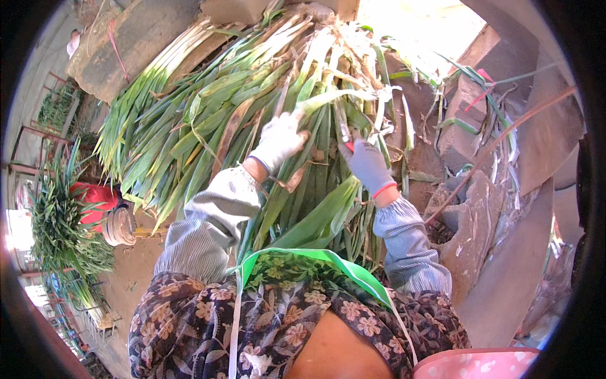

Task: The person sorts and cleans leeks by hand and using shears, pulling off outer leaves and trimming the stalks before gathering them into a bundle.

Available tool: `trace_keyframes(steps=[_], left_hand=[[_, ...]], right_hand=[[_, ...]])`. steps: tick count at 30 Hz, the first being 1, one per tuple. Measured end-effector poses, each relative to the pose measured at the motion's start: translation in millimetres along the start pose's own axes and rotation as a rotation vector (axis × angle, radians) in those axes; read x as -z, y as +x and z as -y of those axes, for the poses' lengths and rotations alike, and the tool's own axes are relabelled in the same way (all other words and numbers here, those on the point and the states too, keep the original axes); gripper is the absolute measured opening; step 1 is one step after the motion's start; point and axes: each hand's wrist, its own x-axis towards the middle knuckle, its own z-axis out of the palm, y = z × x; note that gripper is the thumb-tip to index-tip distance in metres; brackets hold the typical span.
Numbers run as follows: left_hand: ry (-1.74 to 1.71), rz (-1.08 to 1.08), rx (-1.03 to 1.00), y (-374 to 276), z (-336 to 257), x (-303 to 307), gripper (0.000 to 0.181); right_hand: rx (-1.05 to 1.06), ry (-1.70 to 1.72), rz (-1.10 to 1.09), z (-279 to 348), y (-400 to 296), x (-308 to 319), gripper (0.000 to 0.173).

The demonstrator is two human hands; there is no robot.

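Observation:
A broad pile of green onions with long green leaves (208,113) lies before me, their pale, rooty ends at the top. My left hand (280,139), in a white glove, is at one stalk (315,102) whose root end points right; its fingertips meet the green part. My right hand (367,158), in a grey glove with a red cuff, is closed around a small tool with a red handle (349,145) and a metal part pointing up, probably a knife. Brown dry leaves (292,177) hang near my left wrist.
Concrete blocks (468,113) and a broken stone piece (478,227) stand on the right among leaf scraps. A thin rod (521,118) slants across there. At the upper left is a large stone (128,42). Another person in red (97,201) is at far left beside more greens (61,213).

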Motion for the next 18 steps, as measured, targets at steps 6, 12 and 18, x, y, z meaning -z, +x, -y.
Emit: trace_keyframes(steps=[6,12,18], left_hand=[[0.206,-0.085,-0.152,36,3,-20,0.078],[-0.222,-0.027,0.122,165,19,-17,0.051],[0.061,-1.050,0.044,184,42,13,0.047]], right_hand=[[-0.062,-0.060,-0.114,1,42,-3,0.047],[-0.052,-0.178,-0.136,-7,42,-9,0.050],[-0.005,-0.141,-0.144,4,34,-14,0.050]])
